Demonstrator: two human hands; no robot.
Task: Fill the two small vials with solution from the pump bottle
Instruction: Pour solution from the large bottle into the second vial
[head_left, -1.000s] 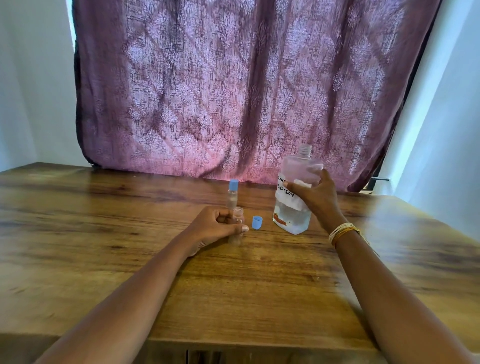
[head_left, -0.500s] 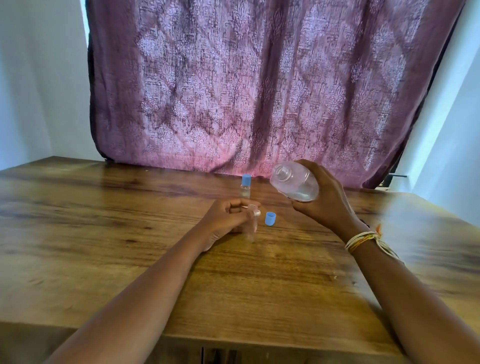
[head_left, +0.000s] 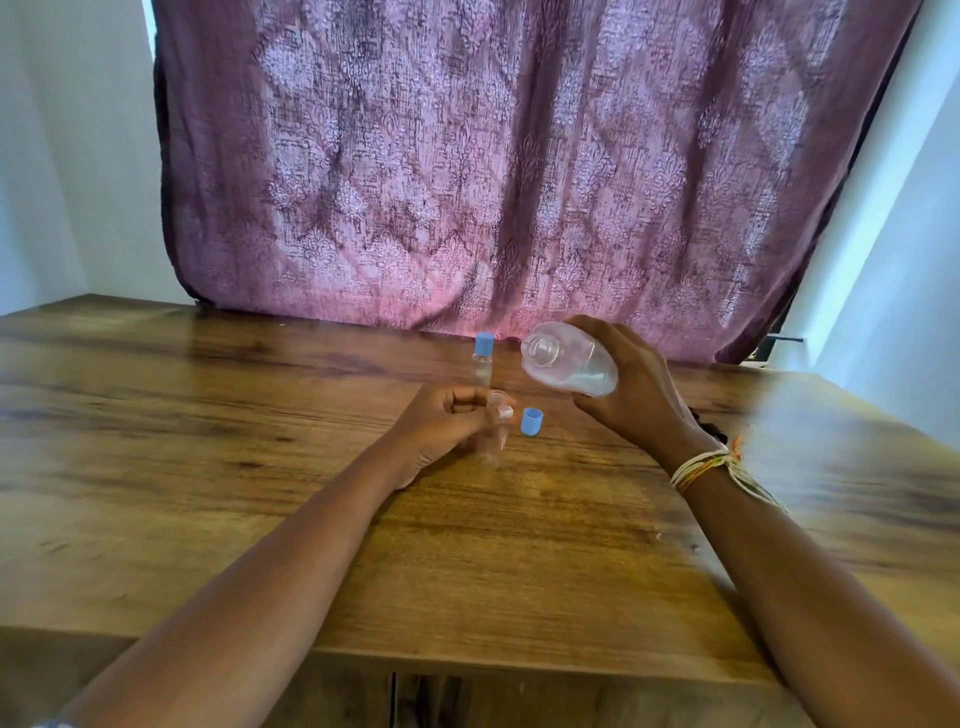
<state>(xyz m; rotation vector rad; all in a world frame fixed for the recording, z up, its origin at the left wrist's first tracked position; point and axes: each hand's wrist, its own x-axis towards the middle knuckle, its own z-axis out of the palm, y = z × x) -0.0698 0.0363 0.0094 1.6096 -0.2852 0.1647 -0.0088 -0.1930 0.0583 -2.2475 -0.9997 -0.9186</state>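
Note:
My right hand (head_left: 636, 395) grips a clear plastic bottle (head_left: 569, 365) with no pump on it, lifted off the table and tipped on its side, its threaded open neck pointing left toward me. My left hand (head_left: 444, 423) rests on the table and holds a small clear vial (head_left: 494, 423) upright, with its mouth open. The bottle's neck is above and to the right of that vial, apart from it. A loose blue cap (head_left: 532, 421) lies on the table just right of the held vial. A second vial (head_left: 482, 359) with a blue cap stands behind my left hand.
The wooden table (head_left: 260, 467) stretches wide on both sides, with its front edge close to me. A purple patterned curtain (head_left: 493, 166) hangs right behind the table. White walls stand left and right.
My right hand lifted the bottle off the table and tipped it from upright onto its side, toward the open vial. My left hand kept hold of the vial.

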